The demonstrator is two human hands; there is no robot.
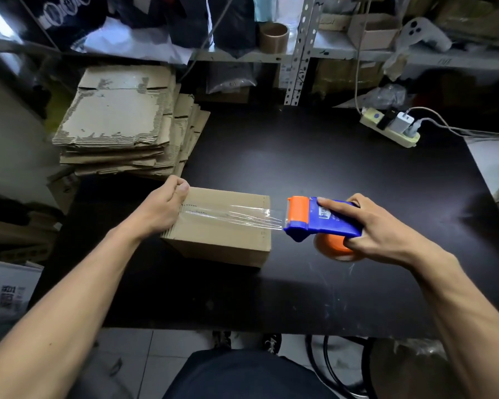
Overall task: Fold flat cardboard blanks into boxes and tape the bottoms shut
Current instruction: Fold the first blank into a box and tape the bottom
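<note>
your left hand (pixel 164 207) grips the box's (pixel 222 226) left end; your right hand (pixel 369 226) grips the dispenser (pixel 314 218), tape (pixel 242 216) stretched across the top.

The blue and orange plastic tape dispenser (pixel 323 221) carries a white label (pixel 327 211) on its top face, just beside the orange roller end; it bears dark printed characters, too blurred and too much covered by a finger to read. To the left of the dispenser, past the desk edge, a white carton (pixel 9 292) shows a block of black print, likewise unreadable. Nothing else in view carries writing that can be made out.
</note>
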